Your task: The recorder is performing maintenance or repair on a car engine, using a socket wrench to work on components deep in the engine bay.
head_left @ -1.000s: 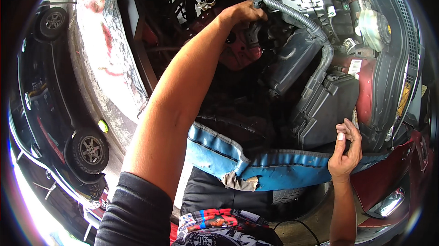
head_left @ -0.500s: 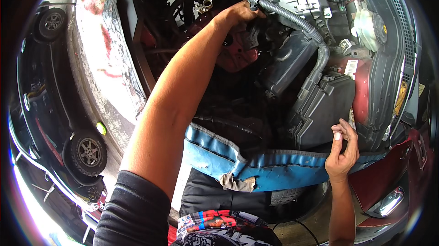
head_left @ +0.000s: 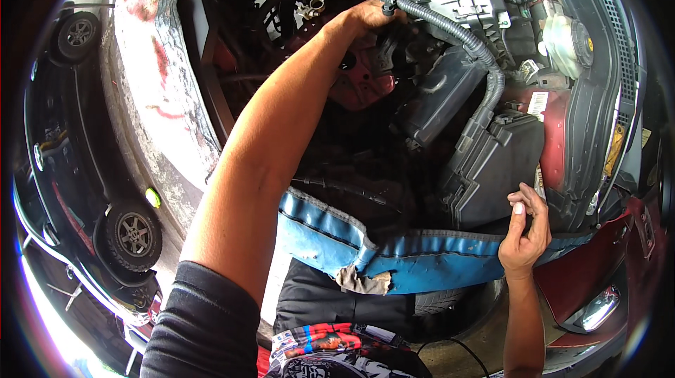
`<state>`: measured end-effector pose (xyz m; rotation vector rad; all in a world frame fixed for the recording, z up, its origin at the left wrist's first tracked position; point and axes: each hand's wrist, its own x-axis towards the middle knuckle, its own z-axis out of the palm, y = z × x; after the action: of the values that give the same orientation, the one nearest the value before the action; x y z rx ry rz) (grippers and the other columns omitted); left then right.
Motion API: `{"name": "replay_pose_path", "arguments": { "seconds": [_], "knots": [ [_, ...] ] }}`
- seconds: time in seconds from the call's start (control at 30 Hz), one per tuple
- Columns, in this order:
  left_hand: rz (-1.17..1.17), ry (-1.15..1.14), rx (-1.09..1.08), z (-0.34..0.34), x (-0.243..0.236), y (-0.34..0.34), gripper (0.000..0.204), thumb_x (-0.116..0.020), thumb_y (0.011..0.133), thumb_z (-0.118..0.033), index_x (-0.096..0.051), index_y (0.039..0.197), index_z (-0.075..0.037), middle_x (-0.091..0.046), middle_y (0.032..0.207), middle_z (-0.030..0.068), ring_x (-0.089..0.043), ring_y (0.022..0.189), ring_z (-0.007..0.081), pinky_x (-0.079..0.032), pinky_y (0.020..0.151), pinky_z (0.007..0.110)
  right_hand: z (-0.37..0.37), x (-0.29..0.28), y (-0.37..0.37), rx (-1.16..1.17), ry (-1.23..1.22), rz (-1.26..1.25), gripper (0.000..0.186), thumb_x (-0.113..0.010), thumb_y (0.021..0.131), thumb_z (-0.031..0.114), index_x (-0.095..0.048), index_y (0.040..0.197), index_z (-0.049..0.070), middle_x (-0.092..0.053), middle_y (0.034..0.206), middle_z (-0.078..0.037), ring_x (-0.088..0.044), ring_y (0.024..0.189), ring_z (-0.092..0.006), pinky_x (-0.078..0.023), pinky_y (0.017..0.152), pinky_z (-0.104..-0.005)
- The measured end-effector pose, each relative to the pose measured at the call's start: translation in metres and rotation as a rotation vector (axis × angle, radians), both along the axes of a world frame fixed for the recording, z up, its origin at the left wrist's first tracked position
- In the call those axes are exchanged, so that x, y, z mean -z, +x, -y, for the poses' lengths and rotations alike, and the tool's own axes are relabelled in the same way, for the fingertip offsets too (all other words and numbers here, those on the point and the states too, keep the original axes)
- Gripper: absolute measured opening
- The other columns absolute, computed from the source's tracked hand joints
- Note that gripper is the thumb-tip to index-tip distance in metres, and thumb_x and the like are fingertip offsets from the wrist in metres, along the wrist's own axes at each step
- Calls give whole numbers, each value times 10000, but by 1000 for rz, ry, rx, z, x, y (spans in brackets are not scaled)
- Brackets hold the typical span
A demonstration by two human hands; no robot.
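L hand (head_left: 369,16) fingers on corrugated hose (head_left: 450,26) | R hand (head_left: 524,234) touching black box (head_left: 492,167)

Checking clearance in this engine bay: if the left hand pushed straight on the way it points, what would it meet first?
Probably the ribbed black hose right at the left hand; depth behind it is unclear.

We're at a car repair yard: an open engine bay (head_left: 450,118) full of hoses and black boxes, a blue fender cover (head_left: 422,262) draped over the edge, another dark car (head_left: 84,188) parked alongside.
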<state>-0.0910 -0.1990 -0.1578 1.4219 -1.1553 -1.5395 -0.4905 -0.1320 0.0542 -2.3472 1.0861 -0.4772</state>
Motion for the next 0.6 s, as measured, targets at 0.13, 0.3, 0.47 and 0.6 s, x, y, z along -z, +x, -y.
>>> {"name": "replay_pose_path", "arguments": {
  "seconds": [0.13,0.3,0.47,0.6],
  "knots": [
    [16,32,-28,0,3,0,515,-645,775,-513,-681,1108,-121,-664,1104,66,-578,1055,226,-473,902,424,-1,0,0,10,0,-6,276,-521,879,-42,-598,1143,-71,-655,877,-130,-632,767,-200,-489,683,-301],
    [13,-136,-27,-6,19,6,710,-613,783,-694,-665,1117,-70,-657,1127,102,-574,1088,230,-465,928,433,-2,2,3,11,3,-3,277,-526,878,-39,-601,1143,-64,-654,874,-123,-620,752,-191,-486,681,-300],
    [43,-138,-17,3,25,4,807,-569,780,-764,-654,1123,-39,-669,1111,100,-588,1089,229,-473,937,416,3,-3,1,6,-8,-10,264,-531,878,-29,-605,1129,-62,-652,865,-119,-615,743,-193,-485,677,-301],
    [135,-179,-50,23,36,-32,522,-545,921,-489,-636,1179,-44,-677,1050,63,-586,966,192,-483,860,373,13,-15,-16,24,-34,-55,256,-553,861,-25,-616,1108,-51,-653,845,-120,-630,730,-212,-495,666,-310]
  ]
}}
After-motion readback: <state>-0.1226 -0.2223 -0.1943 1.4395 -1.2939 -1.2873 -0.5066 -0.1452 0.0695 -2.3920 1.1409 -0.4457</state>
